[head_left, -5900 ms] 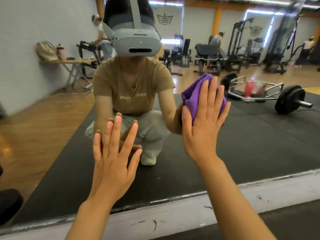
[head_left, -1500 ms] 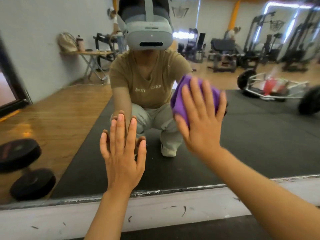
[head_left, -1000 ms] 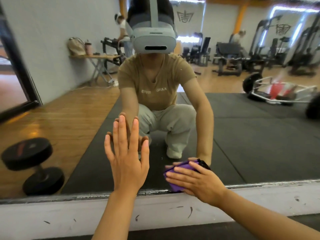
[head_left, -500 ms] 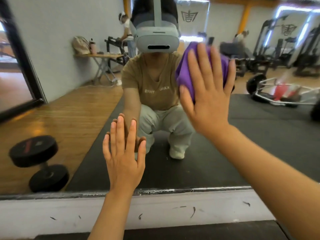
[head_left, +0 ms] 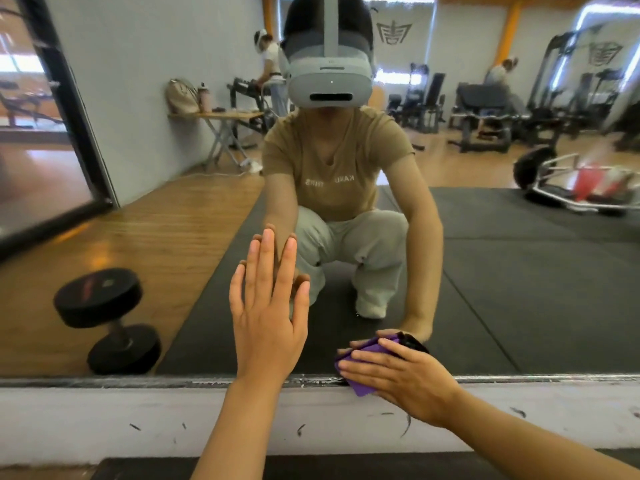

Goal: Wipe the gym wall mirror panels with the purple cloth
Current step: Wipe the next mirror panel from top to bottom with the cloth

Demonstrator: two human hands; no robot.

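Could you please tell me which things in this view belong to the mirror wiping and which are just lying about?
Job: purple cloth, mirror, right hand, left hand.
Lying about, as reflections: dumbbell, folding table, bag.

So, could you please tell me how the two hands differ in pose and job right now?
The left hand points fingers up, bare palm on the mirror; the right hand lies sideways and lower, at the mirror's bottom edge, pressing the purple cloth. Both are flat with straight fingers.

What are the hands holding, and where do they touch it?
The right hand presses the purple cloth flat against the bottom edge of the mirror, fingers spread over the cloth's back. The left hand holds nothing; it rests flat on the glass.
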